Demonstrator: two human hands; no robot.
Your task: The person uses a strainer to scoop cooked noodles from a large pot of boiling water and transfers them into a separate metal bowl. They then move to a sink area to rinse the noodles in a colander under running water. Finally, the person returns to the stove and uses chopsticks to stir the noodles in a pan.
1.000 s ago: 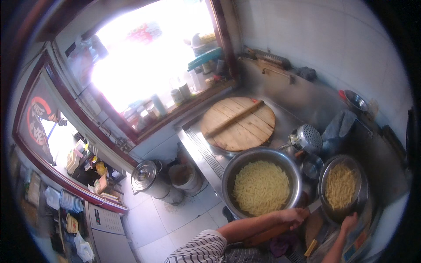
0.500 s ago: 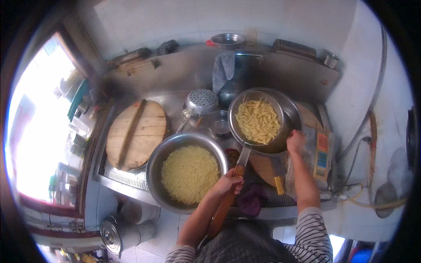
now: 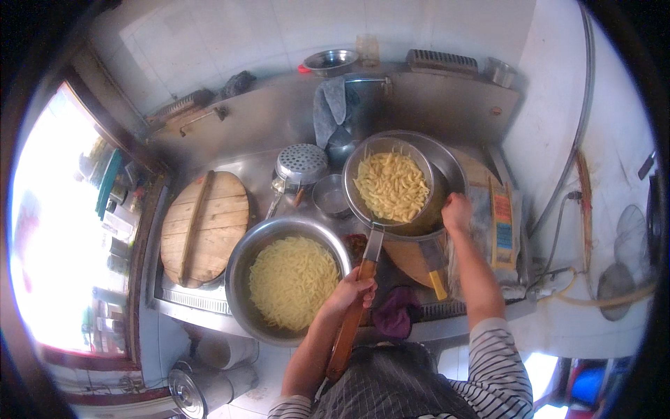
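And here's the left hand (image 3: 357,286), at six o'clock of the view, clamped firmly around the long brown wooden handle (image 3: 345,332) of a round steel scoop (image 3: 354,202)! That scoop lies at two o'clock, its metal shank pointing down towards the fist, and it's loaded with glossy yellow strips of food (image 3: 392,185). It overlaps the nine o'clock side of a wide, shiny steel bowl (image 3: 448,178); whether the two touch, you can't tell from here. Over at three o'clock, the right hand (image 3: 456,211) is closed on that bowl's rim, fingertips hidden.

Down at seven o'clock, a big round steel basin (image 3: 239,279) holds a broad heap of paler yellow strips (image 3: 293,283), just beside the left forearm. Nine o'clock, a round plank-wood lid (image 3: 227,230) with a wooden bar across it, lying on the stainless-steel desk (image 3: 255,167). Eleven o'clock, a domed, perforated steel ladle (image 3: 301,162), and near it a small round metal bowl (image 3: 330,197). Four o'clock, a yellow-handled knife (image 3: 437,285); five o'clock, a crumpled purple cloth (image 3: 396,312) at the desk's front edge!
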